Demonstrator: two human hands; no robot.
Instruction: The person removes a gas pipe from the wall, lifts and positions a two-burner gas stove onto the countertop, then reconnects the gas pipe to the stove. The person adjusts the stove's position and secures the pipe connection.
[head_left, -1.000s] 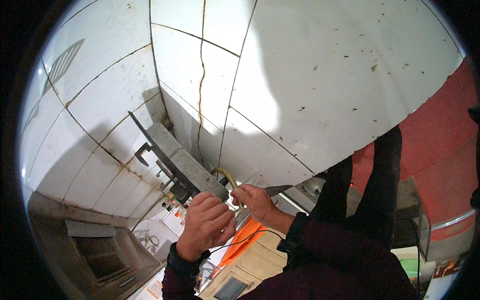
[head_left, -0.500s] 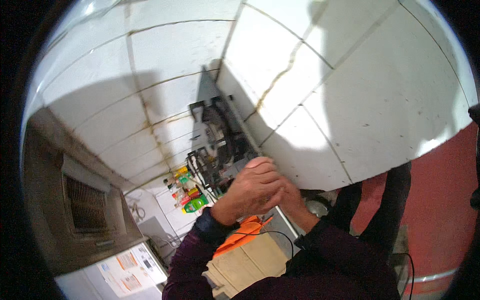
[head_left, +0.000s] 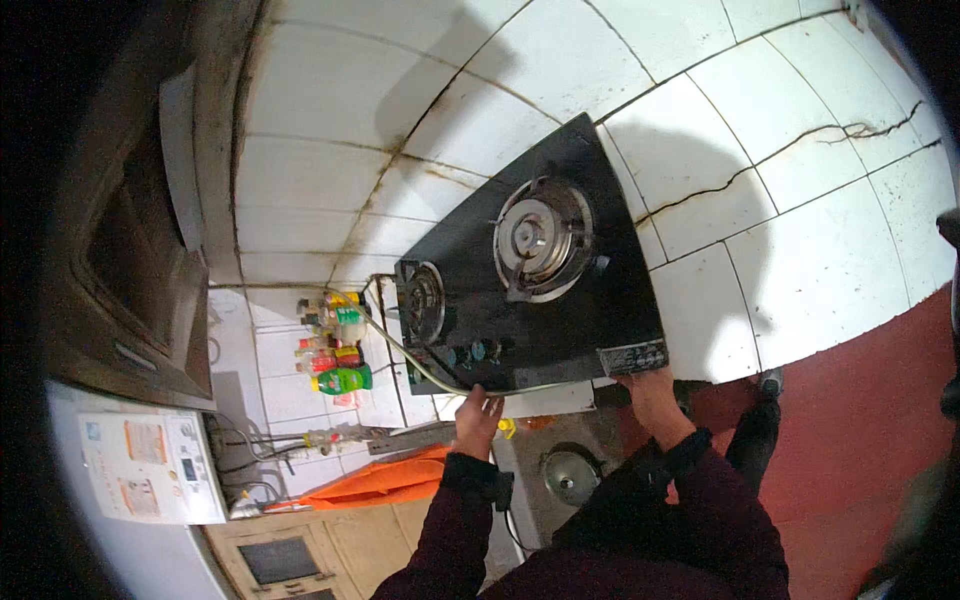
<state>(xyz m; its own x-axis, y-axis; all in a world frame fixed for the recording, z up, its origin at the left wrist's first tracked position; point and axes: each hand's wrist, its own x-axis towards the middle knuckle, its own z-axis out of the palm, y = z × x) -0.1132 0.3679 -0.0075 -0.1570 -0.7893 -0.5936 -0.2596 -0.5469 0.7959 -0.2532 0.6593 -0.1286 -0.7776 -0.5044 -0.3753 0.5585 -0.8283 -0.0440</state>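
A black glass gas stove (head_left: 560, 335) with two burners lies top side up on the white tiled counter, set at a slant. My left hand (head_left: 477, 422) has its fingers closed over the stove's front edge, where a pale hose (head_left: 408, 352) runs past them; whether it also grips the hose I cannot tell. My right hand (head_left: 652, 402) holds the front right corner, beside a patterned label (head_left: 632, 358), with its fingers mostly hidden under the stove. The larger burner (head_left: 530, 237) sits toward the back right, the smaller burner (head_left: 426, 300) at the left.
Several bottles, one a green bottle (head_left: 343, 380), stand left of the stove. Below the counter are an orange cloth (head_left: 385, 478), a wooden cabinet (head_left: 370, 535) and a round metal lid or pan (head_left: 570, 472). A white boxy appliance (head_left: 150, 465) is at far left. Tiled walls rise behind.
My hands, earlier together in front of the stove, are now apart on its front edge. The stove, which showed its inner metal parts, now shows its glass top. My view has shifted.
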